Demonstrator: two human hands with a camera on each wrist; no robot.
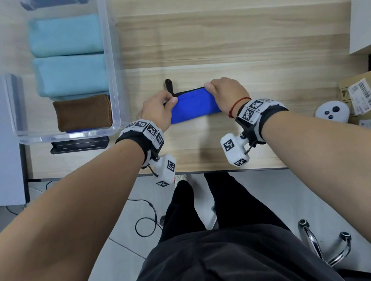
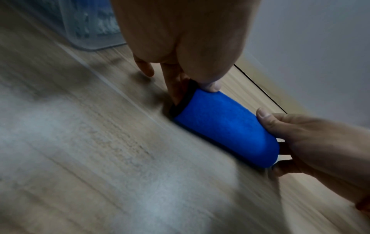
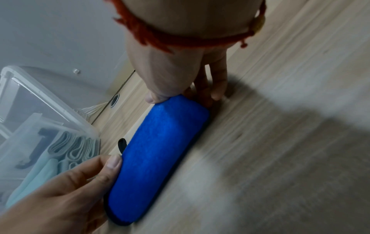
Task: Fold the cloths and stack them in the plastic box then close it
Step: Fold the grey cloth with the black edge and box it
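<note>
Step in hand: folding the blue cloth (image 1: 193, 105) on the bench (image 1: 249, 42) — it lies doubled into a narrow band with a black-trimmed edge, a small black loop (image 1: 169, 86) sticking out at its 11 o'clock corner.
Left hand (image 1: 157, 110): its grip pinches the cloth's left end, thumb on top and fingers tucked under the fold, as the left wrist view shows.
Right hand (image 1: 226, 93): its grip pinches the right end the same way, thumb pressed on the top layer, fingers curled beneath.
Where the cloth is: at the bench centre, between both hands, well to the 3 o'clock side of the plastic box (image 1: 109, 56).
Box contents: two light blue folded cloths (image 1: 68, 54) and a brown cloth (image 1: 83, 113) at the near end — a sliver of blue shows under the brown one.
Lid: not clearly identifiable; the box stands open.
Next move, as I judge it: finish or flatten this fold, then carry the bundle toward 9 o'clock into the box, keeping both ends pinched so the layers do not spring apart.
</note>
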